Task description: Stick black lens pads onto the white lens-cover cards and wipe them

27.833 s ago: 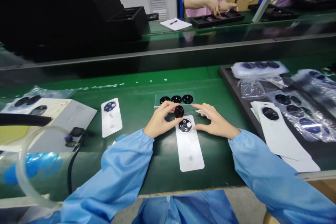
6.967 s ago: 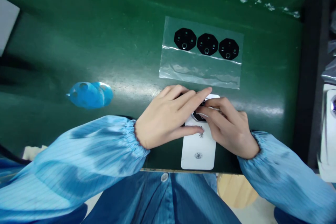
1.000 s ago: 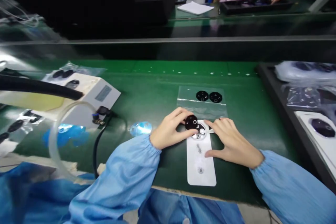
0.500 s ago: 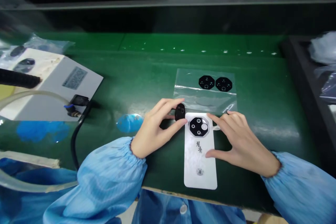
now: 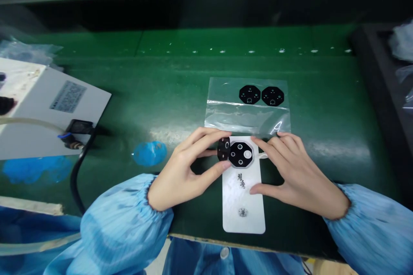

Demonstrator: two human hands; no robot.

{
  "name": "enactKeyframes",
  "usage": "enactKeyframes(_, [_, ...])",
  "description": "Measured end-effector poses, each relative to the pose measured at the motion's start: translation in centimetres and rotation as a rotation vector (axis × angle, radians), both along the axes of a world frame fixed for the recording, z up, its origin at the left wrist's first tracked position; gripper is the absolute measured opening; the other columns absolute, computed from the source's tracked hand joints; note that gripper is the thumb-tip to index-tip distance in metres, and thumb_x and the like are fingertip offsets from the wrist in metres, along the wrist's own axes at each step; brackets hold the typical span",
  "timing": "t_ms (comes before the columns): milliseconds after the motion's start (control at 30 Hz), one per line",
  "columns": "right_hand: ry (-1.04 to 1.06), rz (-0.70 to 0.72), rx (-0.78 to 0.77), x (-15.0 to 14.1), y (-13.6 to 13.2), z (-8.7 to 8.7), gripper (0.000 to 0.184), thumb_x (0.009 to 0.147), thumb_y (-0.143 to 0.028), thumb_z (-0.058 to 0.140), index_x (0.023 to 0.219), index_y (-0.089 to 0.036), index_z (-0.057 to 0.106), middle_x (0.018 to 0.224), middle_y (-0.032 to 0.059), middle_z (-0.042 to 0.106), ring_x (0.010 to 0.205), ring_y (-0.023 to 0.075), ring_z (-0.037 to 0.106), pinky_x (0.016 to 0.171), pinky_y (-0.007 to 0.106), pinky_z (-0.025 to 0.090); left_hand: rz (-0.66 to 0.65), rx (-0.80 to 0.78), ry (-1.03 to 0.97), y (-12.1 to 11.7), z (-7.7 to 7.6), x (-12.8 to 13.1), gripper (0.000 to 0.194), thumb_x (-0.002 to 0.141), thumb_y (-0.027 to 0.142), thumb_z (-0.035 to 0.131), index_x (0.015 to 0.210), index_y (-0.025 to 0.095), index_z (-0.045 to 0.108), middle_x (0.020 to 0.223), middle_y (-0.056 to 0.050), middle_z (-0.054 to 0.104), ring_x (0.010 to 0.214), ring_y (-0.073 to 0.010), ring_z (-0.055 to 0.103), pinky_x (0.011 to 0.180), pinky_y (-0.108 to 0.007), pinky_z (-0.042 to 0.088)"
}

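Observation:
A white phone back cover [image 5: 243, 200] lies lengthwise on the green bench, its octagonal black camera panel [image 5: 241, 154] at the far end. My left hand [image 5: 185, 167] pinches a small black octagonal lens piece [image 5: 223, 149] by its edges and holds it tilted at the left rim of that panel. My right hand [image 5: 295, 172] rests on the cover's right side, fingertips at the panel's edge and thumb against the cover's side. Just beyond lies a clear plastic sheet [image 5: 247, 109] carrying two more black octagonal pieces [image 5: 261, 95].
A blue film scrap [image 5: 149, 153] lies left of my left hand. At far left stands a grey-white box [image 5: 41, 116] with a black cable [image 5: 75, 167] and clear hose. A black tray edge [image 5: 376, 73] runs along the right. A dark rail crosses the back.
The view has tipped further down and closer. My left hand has brought the black lens piece nearer to the cover's camera panel. My right hand keeps steadying the cover.

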State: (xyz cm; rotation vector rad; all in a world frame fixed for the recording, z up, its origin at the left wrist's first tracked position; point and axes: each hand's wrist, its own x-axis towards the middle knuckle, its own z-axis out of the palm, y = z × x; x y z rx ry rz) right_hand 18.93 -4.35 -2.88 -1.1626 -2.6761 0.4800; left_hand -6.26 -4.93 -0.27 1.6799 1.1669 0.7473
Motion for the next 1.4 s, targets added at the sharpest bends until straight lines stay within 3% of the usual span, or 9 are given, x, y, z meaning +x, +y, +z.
enactKeyframes(367, [0.021,0.015,0.009,-0.1,0.0,0.3,0.087,0.083,-0.070,0.053,0.138,-0.004,0.040,0.097,0.0090,0.048,0.095,0.0267,0.044,0.097,0.046,0.032,-0.073,0.359,0.291,-0.7,-1.8,1.7,0.060,0.087,0.025,0.067,0.140,0.014,0.041,0.125,-0.009,0.059,0.109,-0.0160,0.058,0.098,-0.029,0.050])
enactKeyframes(733, [0.032,0.014,0.009,-0.1,-0.1,0.2,0.088,0.083,-0.068,0.054,0.140,-0.003,0.039,0.098,0.0092,0.049,0.096,0.0270,0.043,0.097,0.046,0.032,-0.121,0.346,0.300,-0.5,-1.9,1.9,0.049,0.088,0.025,0.065,0.132,0.011,0.048,0.114,-0.009,0.062,0.106,-0.0158,0.056,0.096,-0.029,0.048])
enactKeyframes(1400, [0.030,0.019,0.019,-0.2,0.0,0.2,0.085,0.085,-0.068,0.051,0.139,-0.003,0.040,0.098,0.0092,0.050,0.095,0.0274,0.044,0.096,0.045,0.032,-0.140,0.410,0.325,-0.5,-2.3,1.9,0.049,0.087,0.022,0.067,0.131,0.010,0.049,0.118,-0.008,0.062,0.112,-0.0169,0.054,0.102,-0.031,0.045])
